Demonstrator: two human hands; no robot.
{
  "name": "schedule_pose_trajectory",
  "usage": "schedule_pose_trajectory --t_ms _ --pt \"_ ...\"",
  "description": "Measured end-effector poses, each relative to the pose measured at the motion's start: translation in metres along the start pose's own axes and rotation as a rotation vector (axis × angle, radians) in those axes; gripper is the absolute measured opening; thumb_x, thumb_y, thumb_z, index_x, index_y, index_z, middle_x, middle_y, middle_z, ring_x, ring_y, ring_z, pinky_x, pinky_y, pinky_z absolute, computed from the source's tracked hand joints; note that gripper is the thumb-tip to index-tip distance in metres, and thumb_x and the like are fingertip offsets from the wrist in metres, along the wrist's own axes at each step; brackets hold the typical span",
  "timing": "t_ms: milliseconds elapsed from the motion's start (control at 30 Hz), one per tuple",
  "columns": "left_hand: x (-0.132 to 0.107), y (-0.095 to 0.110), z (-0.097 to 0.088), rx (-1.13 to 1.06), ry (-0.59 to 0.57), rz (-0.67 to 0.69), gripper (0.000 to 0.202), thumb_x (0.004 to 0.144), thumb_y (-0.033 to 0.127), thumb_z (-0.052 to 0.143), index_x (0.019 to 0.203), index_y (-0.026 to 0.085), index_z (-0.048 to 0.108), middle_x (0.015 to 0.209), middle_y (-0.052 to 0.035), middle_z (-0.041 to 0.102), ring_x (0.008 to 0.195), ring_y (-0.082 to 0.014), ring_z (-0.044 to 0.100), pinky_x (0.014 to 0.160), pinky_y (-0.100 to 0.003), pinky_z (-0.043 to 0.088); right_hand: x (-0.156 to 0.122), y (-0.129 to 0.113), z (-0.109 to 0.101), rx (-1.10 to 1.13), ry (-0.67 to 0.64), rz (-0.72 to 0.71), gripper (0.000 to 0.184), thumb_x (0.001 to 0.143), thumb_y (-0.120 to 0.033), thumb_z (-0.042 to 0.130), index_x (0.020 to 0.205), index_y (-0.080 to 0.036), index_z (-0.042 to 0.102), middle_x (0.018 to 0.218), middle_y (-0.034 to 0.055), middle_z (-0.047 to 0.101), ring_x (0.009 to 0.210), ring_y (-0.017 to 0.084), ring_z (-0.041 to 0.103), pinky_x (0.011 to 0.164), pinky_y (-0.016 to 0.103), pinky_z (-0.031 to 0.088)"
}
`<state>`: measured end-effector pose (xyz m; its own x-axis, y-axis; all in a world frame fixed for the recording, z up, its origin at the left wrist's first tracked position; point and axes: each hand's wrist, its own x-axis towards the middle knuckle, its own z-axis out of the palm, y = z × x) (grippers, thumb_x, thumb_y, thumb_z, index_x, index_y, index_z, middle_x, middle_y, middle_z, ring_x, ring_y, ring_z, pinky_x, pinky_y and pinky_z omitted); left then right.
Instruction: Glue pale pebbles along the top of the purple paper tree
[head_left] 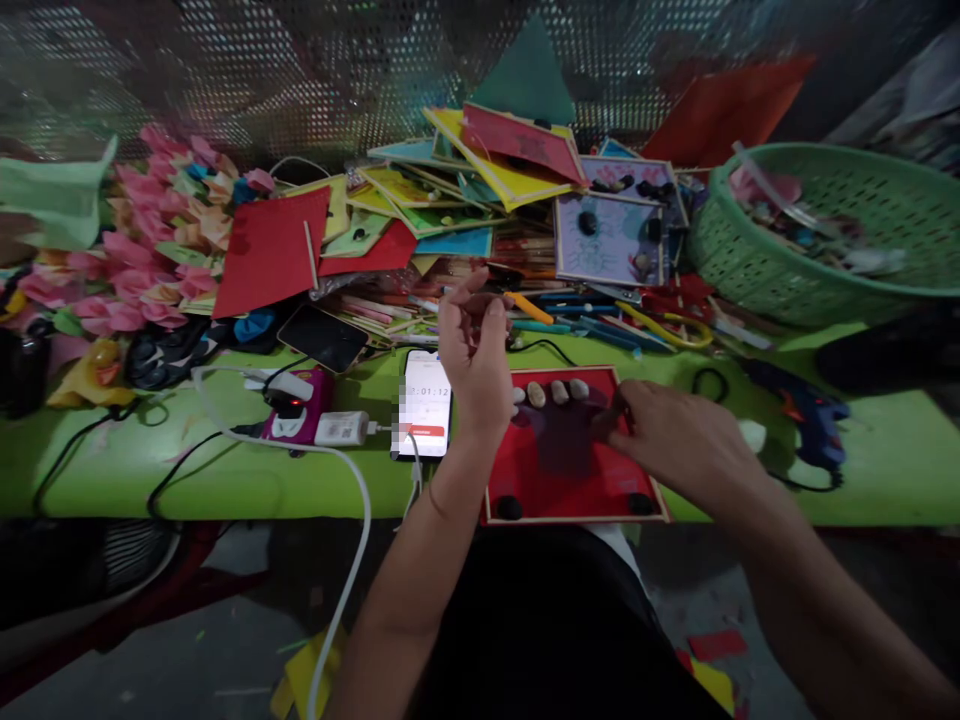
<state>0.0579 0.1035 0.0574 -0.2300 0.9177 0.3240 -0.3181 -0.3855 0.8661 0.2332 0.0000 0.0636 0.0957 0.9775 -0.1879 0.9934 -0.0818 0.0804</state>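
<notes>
A red framed card [574, 475] lies on the green table [187, 470] in front of me, with several pale pebbles [556, 391] in a row along its top and dark pebbles at its lower corners. My left hand [474, 350] is raised above the card's upper left corner, fingers curled together in a loose pinch; I cannot make out what is in them. My right hand [679, 440] rests over the card's right side, fingers bent down onto it, with something small and dark under the fingertips.
A lit phone [425, 405] lies left of the card, wired to a charger and a pink power bank [296, 412]. Behind are stacked coloured cards [510, 165], pens, scissors [664, 325] and paper flowers [157, 240]. A green basket [825, 235] and a blue glue gun [806, 415] stand right.
</notes>
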Motion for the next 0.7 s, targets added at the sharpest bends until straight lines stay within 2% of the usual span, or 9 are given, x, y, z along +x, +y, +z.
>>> schedule_pose_trajectory --t_ms 200,333,467,700 --pt "-0.002 0.0 0.0 -0.008 -0.02 -0.019 0.021 0.095 0.034 0.063 0.116 0.029 0.065 0.092 -0.0032 0.066 0.079 -0.0156 0.062 0.07 -0.029 0.052 -0.001 0.006 0.009 -0.007 0.015 -0.042 0.023 0.091 -0.045 0.055 0.09 -0.022 0.056 0.088 0.009 0.073 0.075 0.028 0.069 0.056 0.034 0.032" --pt "-0.002 0.0 0.0 -0.001 -0.024 -0.034 0.021 0.095 0.032 0.062 0.116 0.028 0.063 0.094 -0.0038 0.067 0.084 -0.0167 0.063 0.072 -0.03 0.052 -0.006 0.013 0.011 0.068 0.06 -0.057 0.019 0.092 -0.04 0.053 0.098 -0.022 0.057 0.09 0.0067 0.072 0.077 0.028 0.069 0.059 0.034 0.037" --pt "-0.003 -0.002 0.0 0.024 -0.024 -0.037 0.024 0.095 0.037 0.061 0.118 0.028 0.062 0.095 -0.0043 0.067 0.084 -0.0168 0.063 0.071 -0.029 0.051 -0.006 0.014 0.014 0.134 0.1 -0.075 0.019 0.092 -0.038 0.053 0.101 -0.023 0.059 0.099 0.0063 0.071 0.081 0.027 0.069 0.062 0.033 0.041" --pt "-0.001 -0.003 0.0 0.072 -0.035 -0.016 0.033 0.095 0.051 0.059 0.119 0.029 0.062 0.094 -0.005 0.066 0.086 -0.0191 0.064 0.072 -0.032 0.052 -0.001 0.018 0.027 0.178 0.114 -0.144 0.015 0.089 -0.027 0.052 0.1 -0.021 0.058 0.099 0.0074 0.067 0.082 0.025 0.067 0.065 0.033 0.043"
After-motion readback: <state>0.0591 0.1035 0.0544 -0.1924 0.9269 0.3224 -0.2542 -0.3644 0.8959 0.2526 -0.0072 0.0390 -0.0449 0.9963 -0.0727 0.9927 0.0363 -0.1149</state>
